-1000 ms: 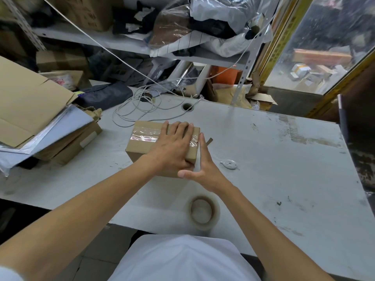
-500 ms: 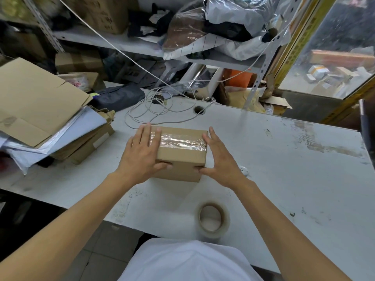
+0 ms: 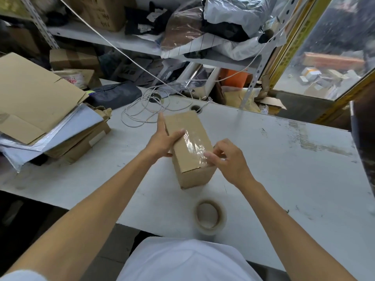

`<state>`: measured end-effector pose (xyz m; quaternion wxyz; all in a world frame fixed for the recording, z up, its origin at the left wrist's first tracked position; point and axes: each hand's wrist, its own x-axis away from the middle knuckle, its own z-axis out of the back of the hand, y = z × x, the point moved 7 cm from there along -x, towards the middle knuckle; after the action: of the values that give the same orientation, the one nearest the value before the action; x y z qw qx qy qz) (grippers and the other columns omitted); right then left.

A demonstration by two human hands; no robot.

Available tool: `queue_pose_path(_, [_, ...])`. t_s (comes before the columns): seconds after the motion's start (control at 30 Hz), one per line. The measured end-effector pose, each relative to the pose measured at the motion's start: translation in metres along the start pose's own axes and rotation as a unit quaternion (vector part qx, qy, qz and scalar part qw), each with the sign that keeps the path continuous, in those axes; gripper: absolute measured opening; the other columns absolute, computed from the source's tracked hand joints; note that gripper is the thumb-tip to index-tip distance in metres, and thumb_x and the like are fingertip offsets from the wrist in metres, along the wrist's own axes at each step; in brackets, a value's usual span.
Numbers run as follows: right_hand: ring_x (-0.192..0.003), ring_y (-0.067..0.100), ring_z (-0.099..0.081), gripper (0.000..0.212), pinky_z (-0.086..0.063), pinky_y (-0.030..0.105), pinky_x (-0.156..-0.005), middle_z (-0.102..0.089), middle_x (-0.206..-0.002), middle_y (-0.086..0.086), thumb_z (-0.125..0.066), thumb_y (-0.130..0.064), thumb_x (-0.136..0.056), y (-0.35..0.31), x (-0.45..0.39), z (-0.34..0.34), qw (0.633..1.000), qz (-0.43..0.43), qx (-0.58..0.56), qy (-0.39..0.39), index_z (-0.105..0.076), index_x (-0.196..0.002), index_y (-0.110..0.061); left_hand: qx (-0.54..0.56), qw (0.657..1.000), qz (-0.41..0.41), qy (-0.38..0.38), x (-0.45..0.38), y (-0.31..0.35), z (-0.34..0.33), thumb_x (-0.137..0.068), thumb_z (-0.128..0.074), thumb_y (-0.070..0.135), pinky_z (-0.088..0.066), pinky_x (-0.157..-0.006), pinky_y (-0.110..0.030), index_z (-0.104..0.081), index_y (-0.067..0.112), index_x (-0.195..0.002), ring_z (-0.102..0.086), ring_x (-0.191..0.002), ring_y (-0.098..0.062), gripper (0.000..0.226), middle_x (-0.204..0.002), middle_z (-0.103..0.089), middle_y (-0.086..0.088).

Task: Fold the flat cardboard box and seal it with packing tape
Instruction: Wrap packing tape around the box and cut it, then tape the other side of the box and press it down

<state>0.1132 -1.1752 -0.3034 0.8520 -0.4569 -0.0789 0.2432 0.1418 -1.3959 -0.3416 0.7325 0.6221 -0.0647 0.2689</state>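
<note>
A small brown cardboard box point(image 3: 187, 126) stands on the white table point(image 3: 284, 179), turned so its long side runs away from me. A strip of clear packing tape point(image 3: 194, 145) crosses its top. My left hand point(image 3: 162, 138) grips the box's left side, thumb on top. My right hand point(image 3: 229, 159) is at the box's near right edge, fingertips pressing on the tape there. A roll of clear packing tape point(image 3: 210, 217) lies flat on the table near its front edge, below the box.
Flat cardboard sheets point(image 3: 30, 98) and mailers are stacked on the table's left. A coiled white cable point(image 3: 146, 110) lies behind the box, beside a cable hole point(image 3: 195, 108). Cluttered metal shelves point(image 3: 142, 43) stand at the back. A glass partition point(image 3: 334, 57) is at the right.
The box has been turned about a quarter turn, its long side now pointing away from me. My left hand shifted to its left side and my right hand moved onto the tape at the near right edge.
</note>
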Motion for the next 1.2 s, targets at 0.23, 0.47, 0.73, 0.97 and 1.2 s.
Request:
queue_pose_path(0.23, [-0.116,0.016,-0.054,0.072,-0.051,0.033,-0.091,-0.046,-0.135,-0.003,-0.079,-0.043,-0.080,0.020,0.007,-0.008,0.991,-0.116,-0.055,-0.026,-0.041,-0.141,-0.035,0.067,0.984,-0.015,-0.164,0.016,-0.015,-0.043,-0.076,-0.082,0.045,-0.058,-0.083,-0.061,-0.036,0.065,-0.136,-0.069,-0.112,-0.024,0.077,-0.129,-0.064,0.013])
queue_pose_path(0.47, [-0.115,0.017,-0.062,0.079,-0.054,0.039,-0.096,-0.049,-0.144,-0.001,-0.074,-0.044,-0.086,0.016,0.013,-0.022,0.983,-0.150,-0.108,0.003,-0.029,-0.150,-0.045,0.027,0.983,-0.019,-0.180,0.043,-0.023,-0.036,-0.070,-0.089,0.039,-0.060,-0.078,-0.055,-0.038,0.063,-0.134,-0.069,-0.111,-0.023,0.086,-0.127,-0.065,0.014])
queue_pose_path(0.73, [-0.121,0.019,-0.057,0.074,-0.046,0.029,-0.090,-0.054,-0.139,0.001,-0.063,-0.059,-0.088,0.009,0.028,-0.036,0.979,-0.177,-0.088,0.051,-0.028,-0.151,-0.043,0.011,0.986,-0.024,-0.164,0.086,-0.039,-0.024,-0.070,-0.086,0.028,-0.049,-0.072,-0.031,-0.042,0.060,-0.129,-0.063,-0.105,-0.003,0.080,-0.120,-0.064,0.025])
queue_pose_path(0.97, [-0.131,0.019,-0.047,0.079,-0.041,0.037,-0.105,-0.033,-0.160,-0.001,-0.050,-0.067,-0.091,0.016,0.092,-0.038,0.964,-0.248,-0.061,0.069,-0.027,-0.156,-0.029,-0.004,0.991,-0.036,-0.127,0.125,-0.070,-0.022,-0.080,-0.084,0.026,-0.043,-0.070,-0.015,-0.046,0.039,-0.126,-0.059,-0.097,0.010,0.061,-0.113,-0.058,0.028])
queue_pose_path(1.2, [-0.116,0.023,-0.059,0.042,-0.046,0.031,-0.092,-0.062,-0.131,0.006,-0.061,-0.037,-0.095,0.034,0.172,-0.042,0.959,-0.263,0.092,0.056,-0.059,-0.131,-0.015,-0.072,0.987,0.000,-0.142,0.153,-0.118,-0.039,-0.081,-0.082,0.036,-0.045,-0.099,-0.029,-0.046,0.023,-0.142,-0.047,-0.137,-0.021,0.072,-0.141,-0.054,0.009])
